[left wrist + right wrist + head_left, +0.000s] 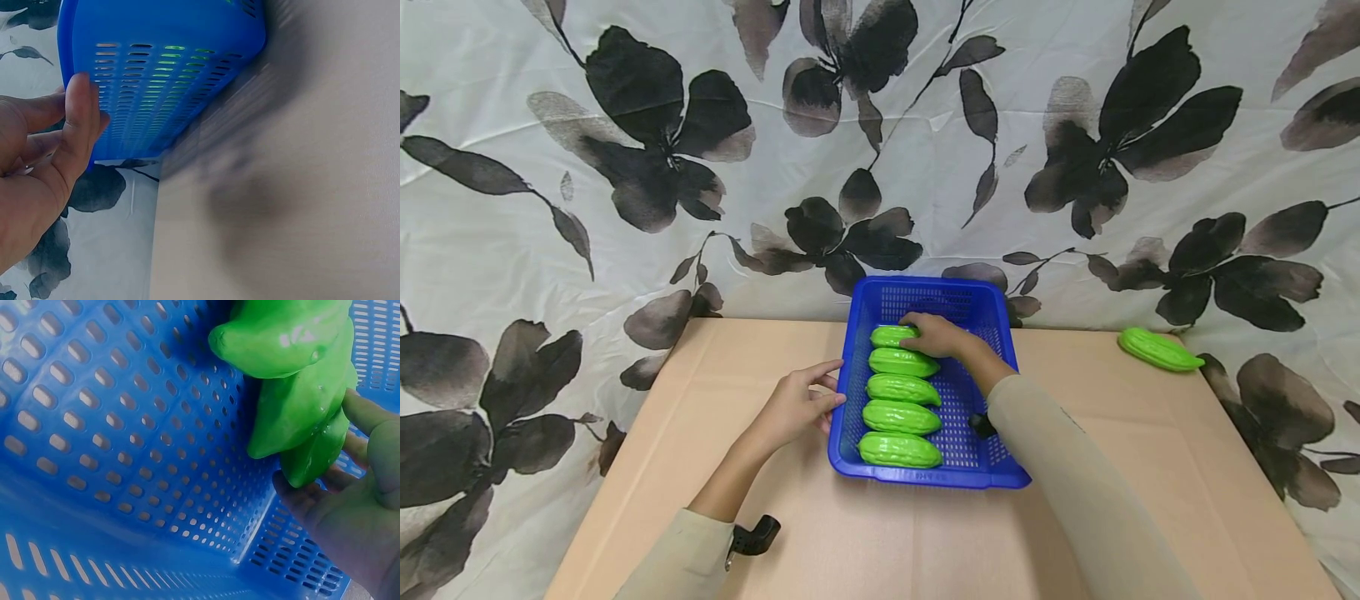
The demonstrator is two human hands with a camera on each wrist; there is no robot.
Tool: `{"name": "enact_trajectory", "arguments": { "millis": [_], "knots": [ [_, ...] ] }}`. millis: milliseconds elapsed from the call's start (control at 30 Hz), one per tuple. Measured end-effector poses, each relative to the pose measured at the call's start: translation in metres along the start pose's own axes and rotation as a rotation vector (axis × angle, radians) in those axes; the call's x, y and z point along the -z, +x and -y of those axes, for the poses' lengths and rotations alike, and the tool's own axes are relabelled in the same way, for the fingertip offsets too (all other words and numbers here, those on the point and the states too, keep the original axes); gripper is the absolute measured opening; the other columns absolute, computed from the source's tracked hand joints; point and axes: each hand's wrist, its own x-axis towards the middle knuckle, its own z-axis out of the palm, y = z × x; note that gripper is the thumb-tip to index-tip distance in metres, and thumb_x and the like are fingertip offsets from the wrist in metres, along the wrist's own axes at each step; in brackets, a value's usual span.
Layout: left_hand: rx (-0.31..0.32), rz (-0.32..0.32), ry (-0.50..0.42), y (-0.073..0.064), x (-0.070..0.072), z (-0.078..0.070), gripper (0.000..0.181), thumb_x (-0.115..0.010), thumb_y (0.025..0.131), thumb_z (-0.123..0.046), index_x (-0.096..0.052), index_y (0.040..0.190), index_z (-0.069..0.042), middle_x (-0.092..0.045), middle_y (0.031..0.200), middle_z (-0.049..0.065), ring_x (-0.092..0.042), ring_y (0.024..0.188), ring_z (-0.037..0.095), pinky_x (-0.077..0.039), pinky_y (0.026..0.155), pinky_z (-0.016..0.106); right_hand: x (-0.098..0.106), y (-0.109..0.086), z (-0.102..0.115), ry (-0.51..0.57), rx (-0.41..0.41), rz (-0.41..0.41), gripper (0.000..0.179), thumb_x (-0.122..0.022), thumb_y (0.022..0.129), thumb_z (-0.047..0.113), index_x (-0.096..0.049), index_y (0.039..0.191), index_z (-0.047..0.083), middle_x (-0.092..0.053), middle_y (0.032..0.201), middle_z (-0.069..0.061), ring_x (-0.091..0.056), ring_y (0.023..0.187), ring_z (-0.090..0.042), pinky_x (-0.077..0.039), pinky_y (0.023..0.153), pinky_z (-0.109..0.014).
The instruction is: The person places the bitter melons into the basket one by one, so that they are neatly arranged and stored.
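Observation:
In the head view, a blue plastic basket (958, 477) holds several green bitter melons (900, 450) laid crosswise in a column along its left side. My right hand (936, 336) reaches inside and grips the farthest bitter melon (886, 336) by its right end. The right wrist view shows thumb and fingers (297, 494) on either side of that melon's tip (306, 465). My left hand (793, 404) is at the basket's left side, thumb and index finger touching the rim. From the left wrist, its fingers (78, 119) appear mostly straight against the outer wall (162, 31).
Another bitter melon (1159, 349) lies alone at the table's far right corner. The light wooden table (820, 533) ends at a white cloth (955, 242) with dark flowers behind it. Small black devices show at both wrists, the left one (756, 535) over the table.

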Motion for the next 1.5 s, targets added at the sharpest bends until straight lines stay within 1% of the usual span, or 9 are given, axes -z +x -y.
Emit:
{"name": "enact_trajectory", "arguments": {
  "millis": [200,433,600,800,900,1067,1233,1333,1500],
  "knots": [
    [0.02,-0.003,-0.008,0.001,-0.002,-0.001,0.06,-0.069,0.096,0.0,-0.048,0.152,-0.002,-0.065,0.116,0.022,-0.068,0.06,0.015,-0.067,0.06,0.045,0.008,-0.004,0.0,0.011,0.018,-0.023,0.054,-0.063,0.104,0.028,-0.05,0.149,0.001,-0.059,0.143,-0.023,-0.056,0.133,-0.037,-0.052,0.111,-0.05],
    [0.011,-0.006,-0.013,0.001,-0.001,0.0,0.06,-0.068,0.096,0.001,-0.047,0.152,-0.001,-0.065,0.116,0.023,-0.068,0.06,0.015,-0.066,0.056,0.038,0.034,-0.016,0.006,0.042,0.015,-0.031,0.054,-0.061,0.105,0.027,-0.047,0.15,0.001,-0.056,0.145,-0.026,-0.055,0.134,-0.04,-0.051,0.111,-0.054],
    [0.006,-0.005,-0.011,0.001,-0.001,-0.001,0.06,-0.068,0.096,0.001,-0.047,0.152,-0.001,-0.065,0.115,0.023,-0.068,0.06,0.015,-0.066,0.056,0.037,0.057,-0.033,0.013,0.012,0.047,-0.055,0.054,-0.061,0.105,0.025,-0.047,0.15,-0.001,-0.055,0.146,-0.026,-0.055,0.133,-0.041,-0.052,0.11,-0.055],
    [0.003,-0.007,-0.003,0.001,-0.001,-0.001,0.06,-0.068,0.096,0.001,-0.047,0.152,0.0,-0.065,0.115,0.022,-0.068,0.06,0.015,-0.066,0.056,0.037,0.082,-0.063,0.016,-0.003,0.079,-0.101,0.055,-0.063,0.104,0.024,-0.047,0.15,-0.001,-0.055,0.147,-0.023,-0.054,0.135,-0.04,-0.052,0.111,-0.054],
    [0.005,-0.002,-0.002,0.001,-0.001,-0.001,0.06,-0.068,0.096,0.001,-0.047,0.152,0.0,-0.065,0.115,0.023,-0.068,0.06,0.015,-0.066,0.056,0.037,0.091,-0.079,0.009,0.005,0.094,-0.148,0.055,-0.063,0.104,0.023,-0.046,0.151,-0.001,-0.053,0.149,-0.022,-0.053,0.136,-0.041,-0.051,0.112,-0.055],
    [0.001,0.004,0.0,0.0,0.0,-0.001,0.06,-0.068,0.096,0.001,-0.047,0.153,-0.001,-0.065,0.115,0.022,-0.068,0.059,0.016,-0.066,0.057,0.04,0.098,-0.11,-0.013,0.079,0.085,-0.22,0.056,-0.061,0.106,0.027,-0.043,0.152,0.001,-0.05,0.15,-0.024,-0.051,0.137,-0.043,-0.048,0.114,-0.058],
    [-0.008,0.015,-0.002,-0.004,0.004,0.001,0.059,-0.068,0.097,0.001,-0.047,0.152,0.0,-0.065,0.115,0.023,-0.068,0.059,0.016,-0.066,0.058,0.043,0.096,-0.141,-0.038,0.133,0.024,-0.32,0.056,-0.059,0.107,0.031,-0.045,0.151,0.001,-0.051,0.15,-0.024,-0.053,0.137,-0.043,-0.049,0.113,-0.061],
    [-0.002,0.023,-0.007,-0.007,0.005,0.002,0.059,-0.068,0.097,0.001,-0.047,0.152,0.0,-0.064,0.115,0.023,-0.068,0.059,0.016,-0.066,0.06,0.048,0.094,-0.161,-0.052,0.148,-0.02,-0.383,0.055,-0.059,0.107,0.031,-0.045,0.151,0.0,-0.052,0.149,-0.024,-0.053,0.136,-0.044,-0.048,0.113,-0.062],
    [0.001,0.034,-0.011,-0.01,0.007,0.002,0.059,-0.068,0.097,0.0,-0.047,0.153,-0.001,-0.064,0.116,0.023,-0.068,0.06,0.016,-0.066,0.058,0.043,0.093,-0.193,-0.077,0.142,-0.102,-0.479,0.058,-0.058,0.107,0.034,-0.043,0.151,0.0,-0.05,0.148,-0.027,-0.049,0.137,-0.047,-0.044,0.114,-0.065]
  ]
}}
